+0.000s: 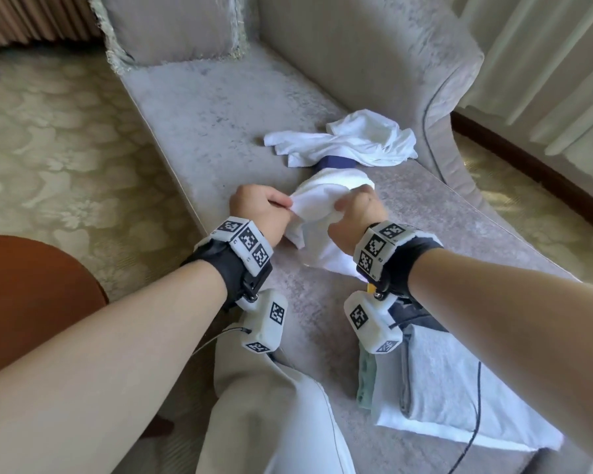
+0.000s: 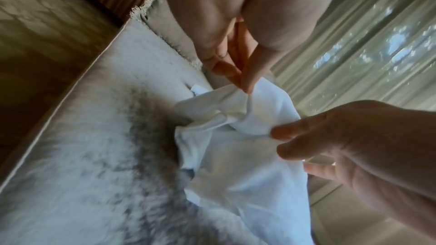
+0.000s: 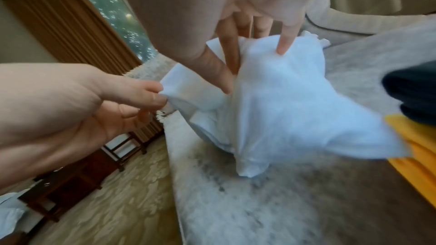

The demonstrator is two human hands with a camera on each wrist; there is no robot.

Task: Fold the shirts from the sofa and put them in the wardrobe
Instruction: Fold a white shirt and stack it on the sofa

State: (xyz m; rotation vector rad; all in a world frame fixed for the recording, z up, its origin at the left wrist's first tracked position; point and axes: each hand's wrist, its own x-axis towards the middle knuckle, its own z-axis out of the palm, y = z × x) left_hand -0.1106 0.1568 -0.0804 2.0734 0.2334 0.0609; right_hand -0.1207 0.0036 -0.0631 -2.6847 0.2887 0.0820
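A crumpled white shirt [image 1: 317, 206] lies on the grey sofa seat [image 1: 220, 107], and both hands lift part of it. My left hand [image 1: 284, 204] pinches a corner of the cloth between thumb and forefinger, seen close in the left wrist view as left hand [image 2: 244, 86] on shirt [image 2: 235, 165]. My right hand [image 1: 343, 204] grips a bunch of the same shirt; in the right wrist view the right hand [image 3: 232, 81] has thumb and fingers dug into the shirt [image 3: 283, 111]. A second white shirt [image 1: 353, 140] with a navy collar lies crumpled further along the seat.
A stack of folded clothes [image 1: 442, 374], grey on white, sits on the seat near my right forearm; yellow cloth [image 3: 415, 142] and a dark garment [image 3: 415, 92] show at the right. A cushion [image 1: 172, 25] stands at the sofa's far end. Patterned carpet [image 1: 48, 138] lies left.
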